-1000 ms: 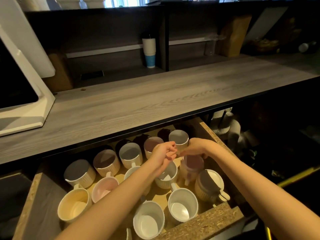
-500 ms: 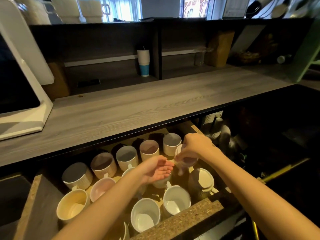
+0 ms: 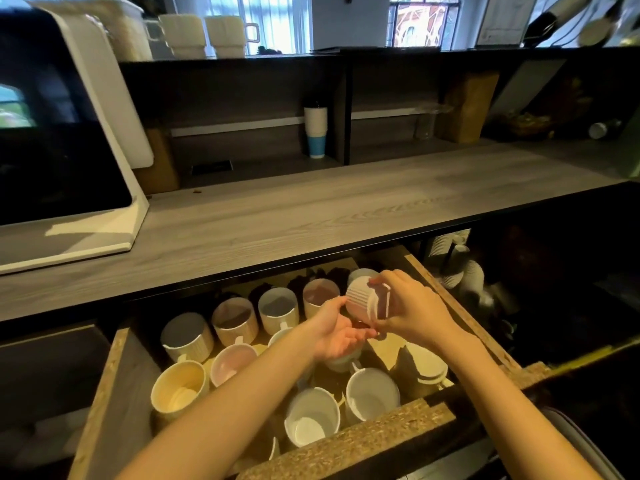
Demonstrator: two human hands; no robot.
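Observation:
An open wooden drawer below the counter holds several mugs in white, cream, pink and grey. My right hand grips a ribbed pink mug by its handle side and holds it tipped on its side above the drawer's far right part. My left hand lies palm up, fingers relaxed, just under and beside that mug, touching its lower edge. A white mug and another white mug stand near the drawer's front.
The grey wood-grain counter runs above the drawer. A white-framed screen stands at its left. A stack of paper cups sits in the shelf behind. More stacked cups lie in the dark space right of the drawer.
My right hand has lifted the pink mug out of the drawer and tipped it sideways. My left hand opened palm up and moved under it. The view tilted upward.

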